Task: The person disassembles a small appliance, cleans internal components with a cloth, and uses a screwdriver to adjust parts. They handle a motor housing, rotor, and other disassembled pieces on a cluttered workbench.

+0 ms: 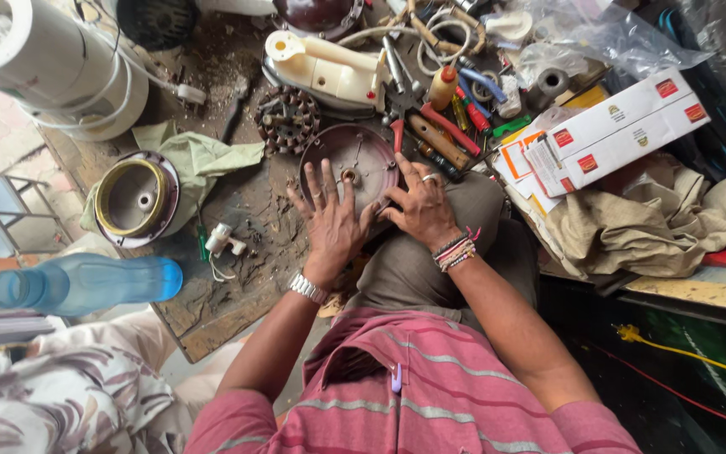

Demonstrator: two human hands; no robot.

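Head view: the left hand (330,220) lies flat, fingers spread, on the near rim of the round maroon motor cover (353,165); the right hand (420,208) pinches its right edge. The cover rests on the workbench (237,210), just beyond both palms.

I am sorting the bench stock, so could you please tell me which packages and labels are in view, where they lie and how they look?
Two long white cartons: side by side at the bench's right, with small red label patches.
Flat white-and-orange packet: tucked under the cartons' left end.
Clear plastic bag: crumpled, top right, behind the cartons.
No screens or signs.
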